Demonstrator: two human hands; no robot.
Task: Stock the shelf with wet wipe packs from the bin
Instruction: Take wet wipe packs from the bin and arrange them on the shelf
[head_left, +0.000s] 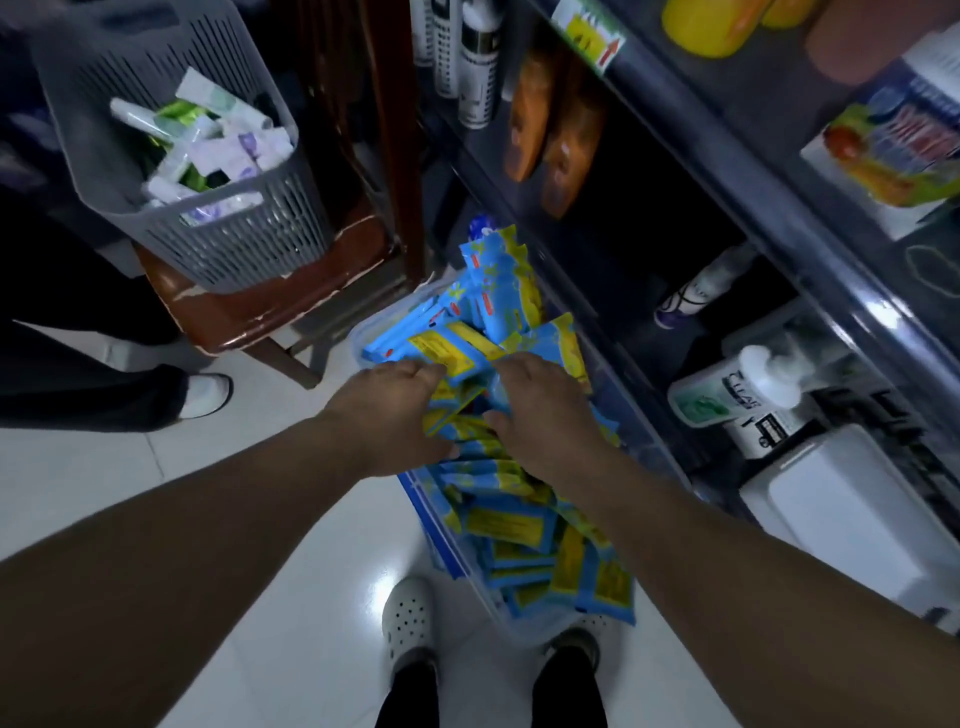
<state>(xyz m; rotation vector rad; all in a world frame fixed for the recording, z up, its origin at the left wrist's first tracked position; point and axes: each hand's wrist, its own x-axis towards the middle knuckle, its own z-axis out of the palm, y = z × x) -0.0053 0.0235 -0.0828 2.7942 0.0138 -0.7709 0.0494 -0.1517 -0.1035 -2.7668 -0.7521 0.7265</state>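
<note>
A clear plastic bin (470, 584) stands on the white floor, filled with several blue and yellow wet wipe packs (519, 525). Both my hands reach down into the bin from above. My left hand (395, 415) has its fingers curled round packs in the middle of the pile. My right hand (540, 410) also curls its fingers into the packs just beside it. More packs (498, 291) stand upright at the bin's far end. The dark shelf unit (727, 218) rises on the right.
The shelves hold orange pouches (550, 135), white bottles (727, 389) and a white box (852, 514). A grey basket (208, 171) of tubes sits on a brown chair (270, 301) at left. Another person's white shoe (208, 395) is on the floor. My own shoes are below the bin.
</note>
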